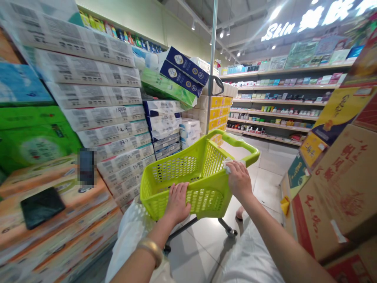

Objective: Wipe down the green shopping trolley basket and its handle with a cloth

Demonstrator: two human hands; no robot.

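Note:
A lime-green plastic shopping cart stands side-on in front of me, its perforated basket holding nothing that I can see. My left hand grips the near rim, with the fingers curled over the edge and a gold-coloured bangle on the wrist. Close to the push handle, my right hand presses a crumpled white wipe against the upper rim. Its fingers are bent over the wipe and partly hide it. I cannot tell whether the wipe is cloth or paper.
Stacked white-wrapped packs rise at the left. A black tablet-like device lies on orange packs. Cardboard cartons line the right side. A metal pole stands behind the cart. Stocked shelves fill the back.

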